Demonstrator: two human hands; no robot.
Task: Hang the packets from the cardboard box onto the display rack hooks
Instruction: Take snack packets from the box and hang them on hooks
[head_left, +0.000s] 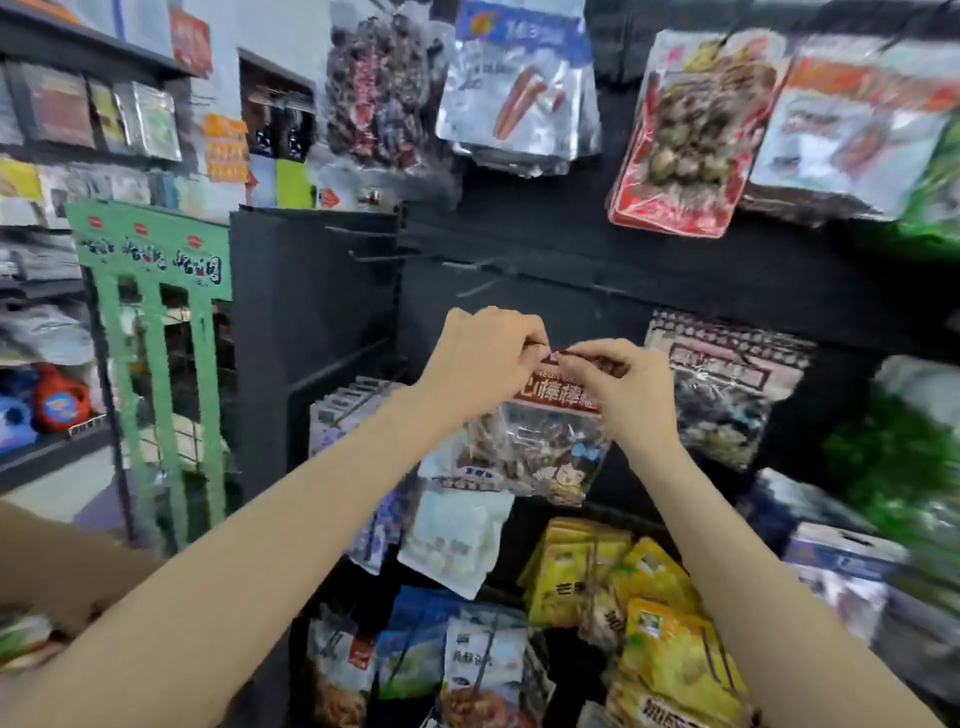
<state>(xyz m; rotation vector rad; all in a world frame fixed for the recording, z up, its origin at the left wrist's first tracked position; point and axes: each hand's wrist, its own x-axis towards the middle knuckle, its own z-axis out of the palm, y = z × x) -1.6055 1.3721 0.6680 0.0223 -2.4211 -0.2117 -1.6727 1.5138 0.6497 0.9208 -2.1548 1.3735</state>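
**Packet held up to the rack**

A clear packet with a red header was held before the black rack, just below its bare hooks. The header was pinched by the left hand and the right hand, fingers curled and clamped on its top edge. Both forearms were stretched forward. Yellow packets hung lower on the rack.

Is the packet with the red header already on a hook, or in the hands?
In the hands: left hand and right hand pinch the packet; no hook visibly through it.
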